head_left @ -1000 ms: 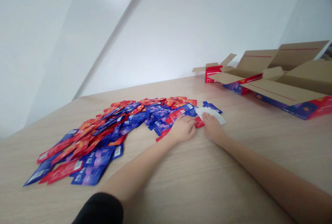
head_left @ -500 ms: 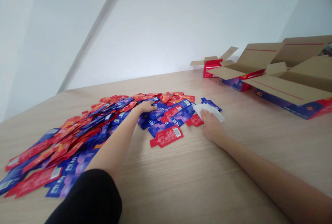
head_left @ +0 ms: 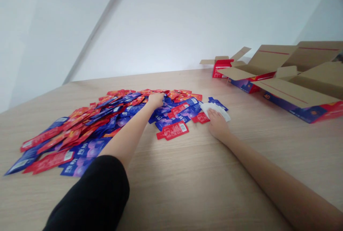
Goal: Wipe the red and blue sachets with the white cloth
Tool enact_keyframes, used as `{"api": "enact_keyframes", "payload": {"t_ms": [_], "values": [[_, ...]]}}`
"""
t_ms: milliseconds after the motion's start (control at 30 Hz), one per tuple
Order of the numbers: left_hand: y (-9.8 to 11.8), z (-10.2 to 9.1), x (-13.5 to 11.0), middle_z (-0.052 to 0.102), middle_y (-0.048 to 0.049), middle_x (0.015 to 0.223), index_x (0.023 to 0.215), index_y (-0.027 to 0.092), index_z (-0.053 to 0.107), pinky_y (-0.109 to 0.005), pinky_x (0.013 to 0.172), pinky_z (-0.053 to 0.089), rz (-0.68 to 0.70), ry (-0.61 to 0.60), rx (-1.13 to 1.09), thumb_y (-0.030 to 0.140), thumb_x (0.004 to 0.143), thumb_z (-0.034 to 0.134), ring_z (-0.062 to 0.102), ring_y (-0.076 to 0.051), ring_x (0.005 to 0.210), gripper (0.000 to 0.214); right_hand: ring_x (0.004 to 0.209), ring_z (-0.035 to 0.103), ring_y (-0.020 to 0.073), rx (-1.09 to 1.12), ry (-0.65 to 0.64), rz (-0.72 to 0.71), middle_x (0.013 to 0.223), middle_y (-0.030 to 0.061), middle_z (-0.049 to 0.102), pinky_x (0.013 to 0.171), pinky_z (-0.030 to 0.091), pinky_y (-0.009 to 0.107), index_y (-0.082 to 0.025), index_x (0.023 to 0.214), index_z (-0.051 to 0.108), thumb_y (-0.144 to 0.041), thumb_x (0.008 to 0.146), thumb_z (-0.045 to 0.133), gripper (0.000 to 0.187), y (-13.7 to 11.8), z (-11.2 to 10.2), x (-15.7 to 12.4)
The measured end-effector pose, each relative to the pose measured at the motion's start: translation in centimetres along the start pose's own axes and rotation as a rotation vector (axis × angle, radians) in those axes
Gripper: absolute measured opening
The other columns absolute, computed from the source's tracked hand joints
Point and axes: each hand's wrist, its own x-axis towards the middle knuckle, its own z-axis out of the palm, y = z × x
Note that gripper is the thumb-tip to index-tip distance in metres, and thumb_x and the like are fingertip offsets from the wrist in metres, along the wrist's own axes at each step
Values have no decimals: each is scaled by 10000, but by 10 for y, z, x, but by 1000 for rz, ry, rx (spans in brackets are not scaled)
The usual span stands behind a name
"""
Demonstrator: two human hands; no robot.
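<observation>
left hand (head_left: 157, 100) reaches over the heap of packets (head_left: 103, 118), knuckles up, fingertips down at a blue edge; cannot tell whether it grasps a packet or only touches, as the fingers are mostly hidden. right hand (head_left: 218, 124) rests on the white cloth (head_left: 221, 112), fingers laid over its near part, presumably to keep it under control against the table (head_left: 182, 184); whether it pinches the cloth or just presses, cannot tell. heap lies in a curved band, left to centre, red and blue packets overlapping like shingles, probably because they are flat and slide over one another. one red packet (head_left: 175, 131) lies at the near edge of the heap, barcode up, fully exposed; a blue packet (head_left: 219, 103) lies just beyond the cloth. boxes stand at the far right, likely set there to leave working room: a small red box (head_left: 221, 69), a middle box (head_left: 242, 84) and a large box (head_left: 300, 111), flaps folded outward, which keeps their mouths accessible.
</observation>
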Motion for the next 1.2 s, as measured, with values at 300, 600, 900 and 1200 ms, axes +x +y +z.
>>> {"api": "enact_keyframes", "payload": {"t_ms": [300,600,900,1200], "values": [[61,-47,-81,666,-5,756,1392,162,311,-246,588,562,5,35,-592,179,921,474,709,-156,629,499,1364,415,279,36,-9,-30,1468,215,455,1131,323,430,21,1395,443,-80,797,390,609,4,-8,-4],[76,20,-233,582,45,559,1308,144,371,-272,478,515,23,-314,-801,201,877,474,625,-167,468,447,1362,412,293,42,-38,-29,1467,223,453,1118,330,449,17,1391,440,-105,794,411,610,10,-14,-7],[94,-4,-269,481,-98,1437,1349,209,502,-427,1094,363,937,-45,-149,237,934,436,395,-280,1356,421,1363,406,287,35,-61,-8,1473,222,444,1120,316,437,27,1399,427,-97,809,393,604,10,-22,-7],[121,48,-286,388,-103,1530,1475,239,355,-525,1056,343,852,-152,-135,436,939,444,416,-341,1322,578,1375,389,303,68,-59,-11,1484,223,429,1121,312,489,13,1413,417,-94,792,410,630,15,-20,-8]]}}
